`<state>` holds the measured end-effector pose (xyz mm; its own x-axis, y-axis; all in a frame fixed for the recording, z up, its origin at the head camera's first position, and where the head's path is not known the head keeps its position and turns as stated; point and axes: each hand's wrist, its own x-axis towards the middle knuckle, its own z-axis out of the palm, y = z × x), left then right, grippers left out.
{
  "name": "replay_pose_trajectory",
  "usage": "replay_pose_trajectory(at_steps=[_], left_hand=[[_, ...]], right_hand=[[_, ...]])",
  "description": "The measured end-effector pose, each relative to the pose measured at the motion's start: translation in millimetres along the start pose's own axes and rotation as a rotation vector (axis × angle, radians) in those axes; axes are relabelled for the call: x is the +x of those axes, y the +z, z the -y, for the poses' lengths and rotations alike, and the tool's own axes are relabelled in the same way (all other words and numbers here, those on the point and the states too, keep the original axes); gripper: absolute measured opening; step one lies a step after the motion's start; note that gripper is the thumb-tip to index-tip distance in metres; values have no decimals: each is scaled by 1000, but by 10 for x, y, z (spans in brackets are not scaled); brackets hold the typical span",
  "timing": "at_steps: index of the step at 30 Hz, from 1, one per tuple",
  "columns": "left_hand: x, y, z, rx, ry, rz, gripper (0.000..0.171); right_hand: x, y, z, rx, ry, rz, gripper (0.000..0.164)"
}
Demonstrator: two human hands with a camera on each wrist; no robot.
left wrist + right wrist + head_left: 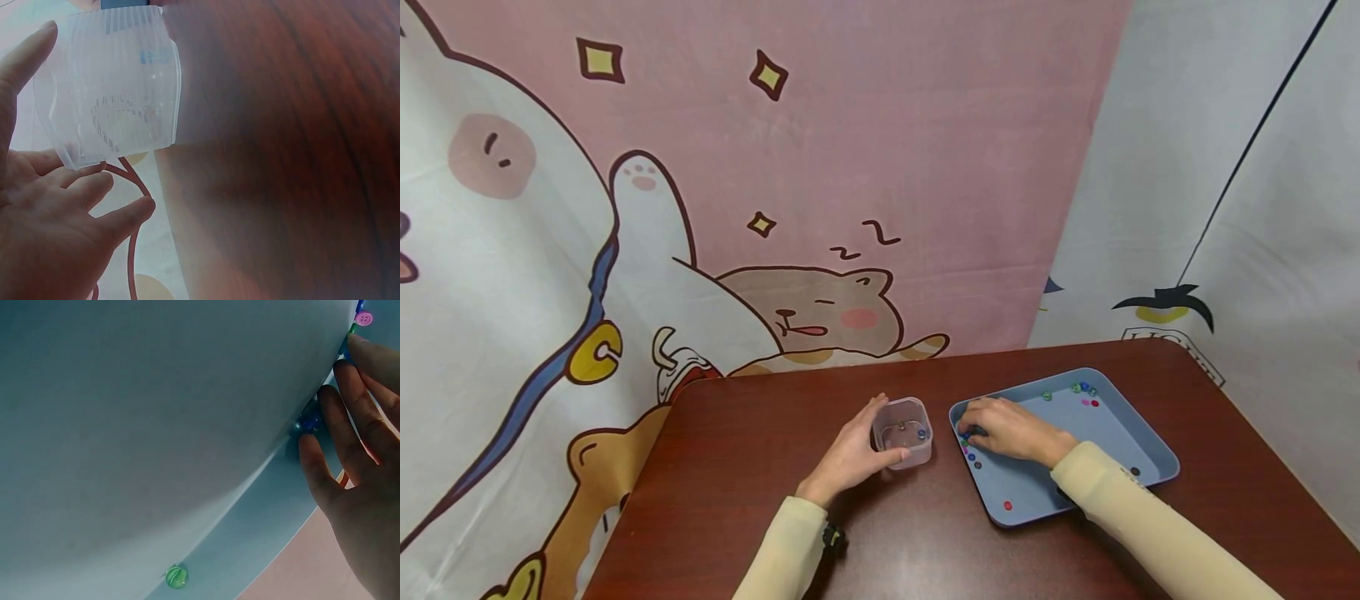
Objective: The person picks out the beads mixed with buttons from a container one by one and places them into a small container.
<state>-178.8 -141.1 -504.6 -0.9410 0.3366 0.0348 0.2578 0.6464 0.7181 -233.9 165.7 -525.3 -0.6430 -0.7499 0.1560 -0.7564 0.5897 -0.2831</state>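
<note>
My left hand [853, 454] grips a small clear plastic box [913, 457] between thumb and fingers, at the middle of the table. A blue marble [922, 434] lies inside the box with other small pieces. In the left wrist view the box [125, 81] shows ribbed walls. My right hand [1011, 429] reaches into the left end of a blue tray [1097, 450]. Its spread fingers touch the tray's edge in the right wrist view, fingertips right at a blue marble [306, 422]. A pink button [363, 318] lies beside the thumb.
Green marbles [1047, 396] and red buttons [1095, 403] lie along the tray's far side. A red button [1007, 506] sits near the front, a dark button [1135, 472] at the right. The brown table [737, 467] meets a printed cloth [925, 167] behind.
</note>
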Motion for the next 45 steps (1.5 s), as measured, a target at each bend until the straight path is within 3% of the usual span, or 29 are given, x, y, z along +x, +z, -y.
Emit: replay_pose_trajectory(at_steps=[14, 20, 33, 45], left_hand=[[-6, -2, 4, 1, 3, -1, 101], [-10, -8, -3, -3, 3, -2, 100], [-10, 2, 6, 2, 8, -3, 100], [-5, 6, 6, 11, 9, -6, 99]], right_hand=[[-15, -16, -5, 10, -21, -20, 13], [-46, -122, 15, 62, 25, -36, 15], [-42, -349, 123, 101, -2, -132, 17], [-18, -459, 250, 120, 54, -195, 17]])
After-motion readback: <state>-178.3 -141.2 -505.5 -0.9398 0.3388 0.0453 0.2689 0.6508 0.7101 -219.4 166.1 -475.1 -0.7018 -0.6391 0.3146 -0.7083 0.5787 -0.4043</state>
